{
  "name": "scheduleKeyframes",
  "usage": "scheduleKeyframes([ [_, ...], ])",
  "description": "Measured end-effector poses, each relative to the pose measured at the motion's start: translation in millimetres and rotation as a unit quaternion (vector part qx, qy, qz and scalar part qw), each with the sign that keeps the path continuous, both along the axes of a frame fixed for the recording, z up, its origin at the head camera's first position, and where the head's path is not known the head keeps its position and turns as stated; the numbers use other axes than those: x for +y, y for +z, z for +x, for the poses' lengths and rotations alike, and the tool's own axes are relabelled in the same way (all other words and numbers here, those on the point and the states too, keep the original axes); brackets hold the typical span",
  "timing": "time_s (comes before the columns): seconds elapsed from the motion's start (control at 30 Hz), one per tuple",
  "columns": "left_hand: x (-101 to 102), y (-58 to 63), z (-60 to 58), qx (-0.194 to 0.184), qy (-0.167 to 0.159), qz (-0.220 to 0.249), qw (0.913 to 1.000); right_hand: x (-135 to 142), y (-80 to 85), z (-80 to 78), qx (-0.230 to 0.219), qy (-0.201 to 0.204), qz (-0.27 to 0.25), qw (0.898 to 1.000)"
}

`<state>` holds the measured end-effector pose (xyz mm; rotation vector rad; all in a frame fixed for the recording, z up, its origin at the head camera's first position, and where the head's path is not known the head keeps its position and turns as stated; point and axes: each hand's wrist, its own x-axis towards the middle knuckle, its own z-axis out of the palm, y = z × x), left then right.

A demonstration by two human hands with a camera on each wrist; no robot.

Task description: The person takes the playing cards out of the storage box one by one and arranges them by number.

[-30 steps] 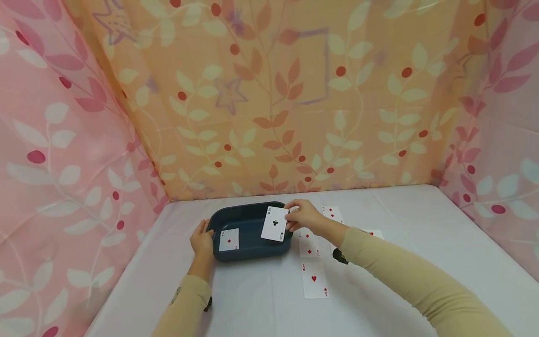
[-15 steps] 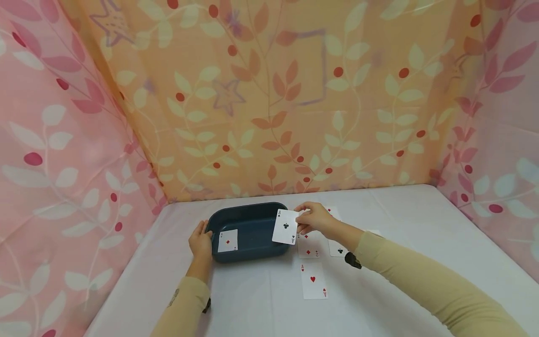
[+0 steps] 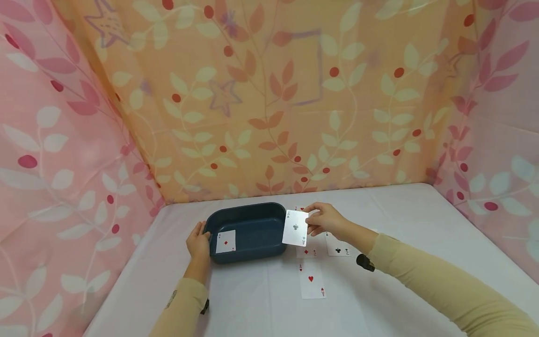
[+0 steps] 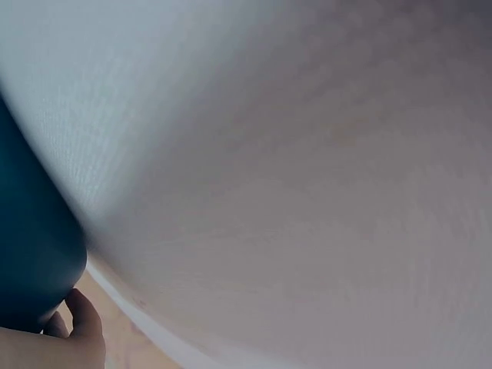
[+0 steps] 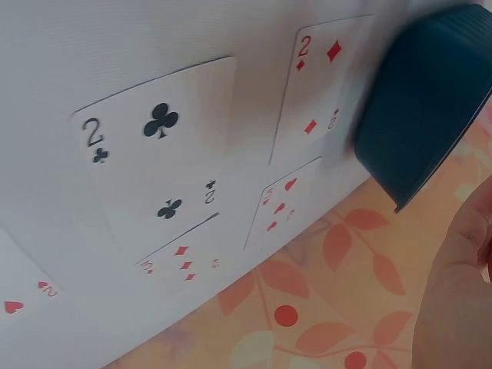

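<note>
My left hand (image 3: 198,242) grips the left end of a dark blue tray (image 3: 248,256), thumb over the rim. The left wrist view shows part of this hand (image 4: 81,323) against the tray's side. Inside the tray, at the left, lies an ace of diamonds (image 3: 222,242). My right hand (image 3: 326,220) pinches an ace of clubs (image 3: 294,228) by its right edge, face up, at the tray's right rim. Below it a two of diamonds (image 3: 306,252) is partly covered. An ace of hearts (image 3: 311,281) lies nearer, and a two of clubs (image 3: 338,247) lies under the right forearm.
Several cards lie on the white-covered table (image 3: 252,299). The right wrist view shows a three of hearts (image 5: 280,207), a three of diamonds (image 5: 184,261) and a two of hearts (image 5: 19,296). Patterned cloth (image 3: 269,117) hangs behind the table and along both sides.
My right hand has moved right with the ace of clubs, from over the tray to its right rim. The two of clubs has come into view. My left hand keeps its grip.
</note>
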<state>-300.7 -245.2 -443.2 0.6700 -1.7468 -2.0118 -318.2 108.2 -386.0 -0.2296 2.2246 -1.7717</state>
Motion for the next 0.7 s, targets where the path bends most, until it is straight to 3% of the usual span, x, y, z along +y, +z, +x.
scheduleKeyframes([
  [0.7, 1.1, 1.5, 1.9, 0.003, -0.006, -0.001, 1.0000, 50.4, -7.0, 9.8, 0.005, 0.016, 0.007, 1.000],
])
